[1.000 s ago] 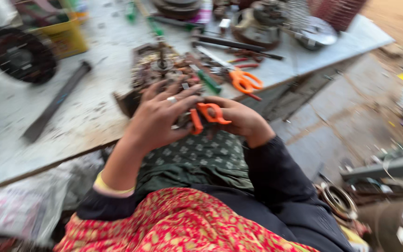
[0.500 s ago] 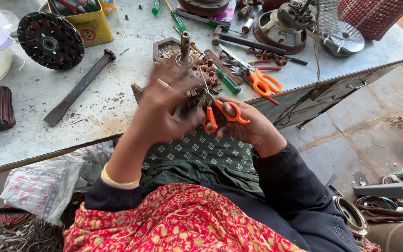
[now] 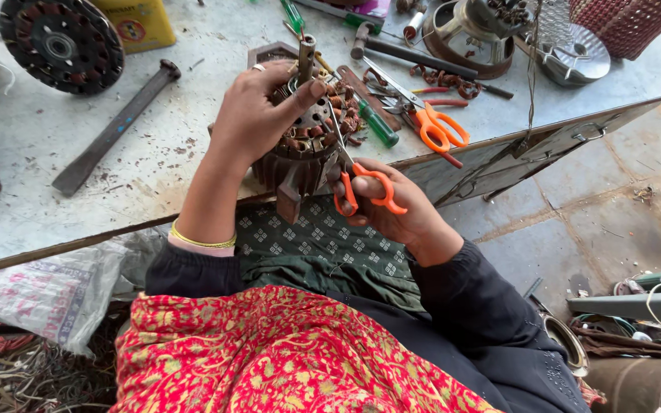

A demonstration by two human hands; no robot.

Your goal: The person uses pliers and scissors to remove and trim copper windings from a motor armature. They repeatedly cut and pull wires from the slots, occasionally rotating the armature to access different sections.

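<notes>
Motor stator [image 3: 300, 149], ringed with copper windings, is propped at the near edge of the grey surface [image 3: 154, 153] and gripped from above by the left hand [image 3: 258, 115]. Orange-handled scissors [image 3: 361, 180] are held in the right hand [image 3: 395, 206], blades pushed into the windings. A second pair of scissors [image 3: 437, 126] lies just beside.
</notes>
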